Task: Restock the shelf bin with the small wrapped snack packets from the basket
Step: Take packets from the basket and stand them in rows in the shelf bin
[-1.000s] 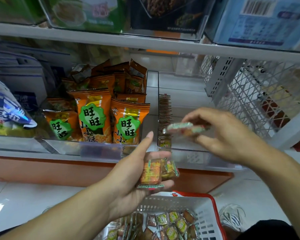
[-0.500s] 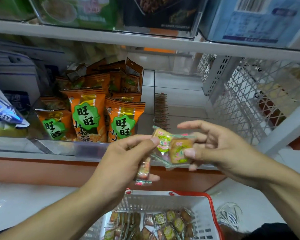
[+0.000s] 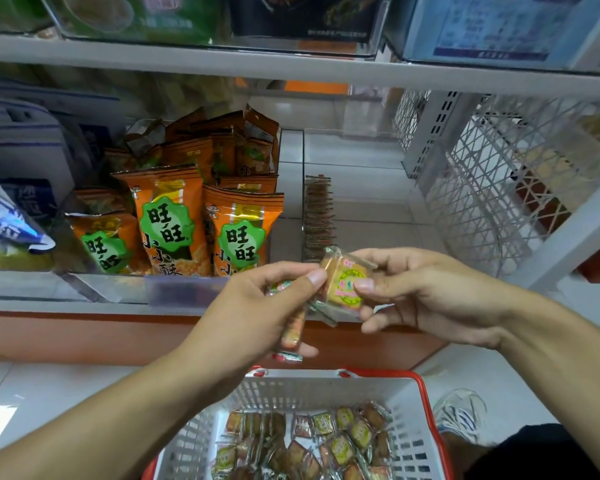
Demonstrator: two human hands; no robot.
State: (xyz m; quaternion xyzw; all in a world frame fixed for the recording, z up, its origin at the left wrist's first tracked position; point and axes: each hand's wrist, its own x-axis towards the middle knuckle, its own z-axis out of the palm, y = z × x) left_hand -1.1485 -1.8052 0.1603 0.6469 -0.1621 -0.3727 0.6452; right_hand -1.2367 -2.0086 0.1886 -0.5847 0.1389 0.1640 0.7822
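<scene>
Both hands meeting in front of the shelf edge, chest-high over the basket. Left hand [image 3: 253, 317] curled round a small stack of wrapped snack packets [image 3: 291, 332], thumb tip pressing on the edge of a front packet [image 3: 343, 284]. Right hand [image 3: 420, 296] pinching that same yellow-green packet between thumb and fingers, other fingers loosely bent underneath. Clear shelf bin [image 3: 357, 209] just behind the hands, holding one short row of packets [image 3: 317, 216] standing on edge along its left wall; rest of floor bare. Orange Want Want snack bags [image 3: 168, 220] crowding the neighbouring bin to the left, blue-white bags [image 3: 4, 223] further left. White lattice shelf divider [image 3: 492, 188] closing off the right side. White basket with red rim [image 3: 326, 393] below, more packets [image 3: 326, 441] loose in its bottom. Sneaker [image 3: 459, 415] beside basket on pale floor
</scene>
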